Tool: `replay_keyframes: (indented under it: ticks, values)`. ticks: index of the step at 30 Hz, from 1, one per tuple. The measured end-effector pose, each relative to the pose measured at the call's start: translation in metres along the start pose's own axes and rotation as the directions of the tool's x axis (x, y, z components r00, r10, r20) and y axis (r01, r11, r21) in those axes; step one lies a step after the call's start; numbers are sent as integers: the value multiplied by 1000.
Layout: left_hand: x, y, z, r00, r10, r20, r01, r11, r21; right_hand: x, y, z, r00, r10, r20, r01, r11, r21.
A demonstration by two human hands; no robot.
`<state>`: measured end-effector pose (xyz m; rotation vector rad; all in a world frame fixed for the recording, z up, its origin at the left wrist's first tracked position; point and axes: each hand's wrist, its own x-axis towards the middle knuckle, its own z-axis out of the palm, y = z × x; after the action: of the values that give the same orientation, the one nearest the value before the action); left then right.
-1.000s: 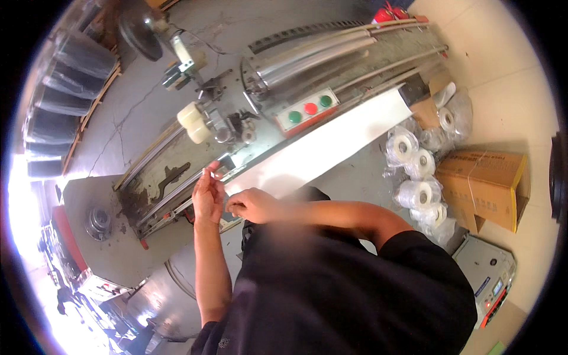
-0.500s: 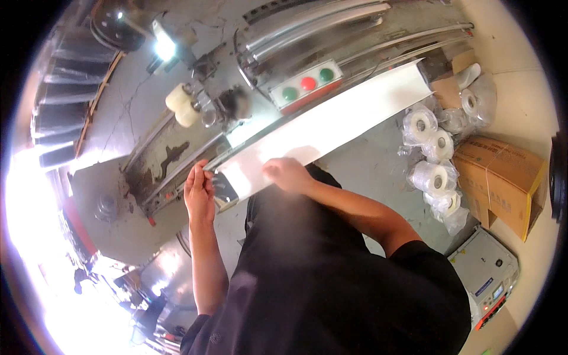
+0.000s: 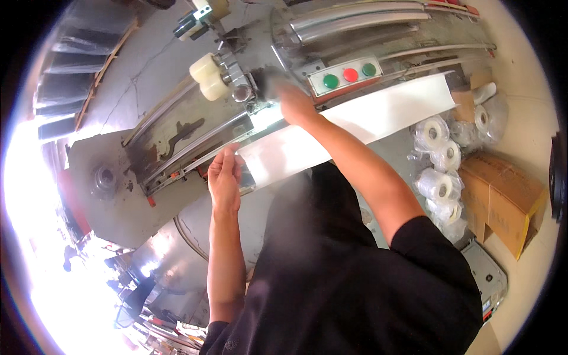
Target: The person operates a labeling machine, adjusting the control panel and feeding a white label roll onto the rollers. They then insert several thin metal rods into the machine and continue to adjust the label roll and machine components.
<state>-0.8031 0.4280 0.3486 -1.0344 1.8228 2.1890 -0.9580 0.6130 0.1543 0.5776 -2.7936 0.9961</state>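
My left hand (image 3: 224, 180) is raised beside the left end of a long white sheet-covered trough (image 3: 390, 109), close to the metal rail. Its fingers are curled together; what they pinch, if anything, is too small to see. My right hand (image 3: 296, 103) reaches across the trough to the machine's carriage (image 3: 239, 83), near a dark blurred part. Motion smears its fingers, so its grip does not show. Two cream rollers (image 3: 208, 77) sit on the carriage, left of my right hand. Just right of that hand is a button box (image 3: 345, 77) with two green buttons and a red one.
Metal rails (image 3: 201, 145) run along the machine bed. Silver bars (image 3: 361, 23) lie at the far side. Wrapped white rolls (image 3: 436, 183) and a cardboard box (image 3: 502, 192) stand on the right. Dark wrapped bundles (image 3: 86, 65) are at the far left.
My right hand has moved away from the white surface, forward to the machine's carriage. My left hand stays beside the trough's left end. The view has shifted, so the scene sits differently.
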Motion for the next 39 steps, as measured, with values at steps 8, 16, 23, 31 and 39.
replay_keyframes:
  ticks: [8, 16, 23, 31, 39]
  values:
    - [3, -9, -3, 997, -11, 71, 7, 998, 55, 22, 7, 31, 994, 104, -39, -111, 925, -364]
    - [5, -14, 4, 992, -25, 121, 9, 991, 132, 25, -14, 18, 918, 397, 17, -392, 913, -112]
    - [2, -21, 4, 995, -18, 100, 1, 986, 169, -53, -68, -39, 906, 399, 140, -421, 886, 194]
    - [8, -48, 1, 996, 12, 93, -33, 973, 230, -78, -98, -82, 906, 251, 340, -394, 791, 467]
    - [19, -65, -9, 995, 46, 88, -67, 965, 253, -23, -138, -80, 872, 278, 403, -353, 928, 122]
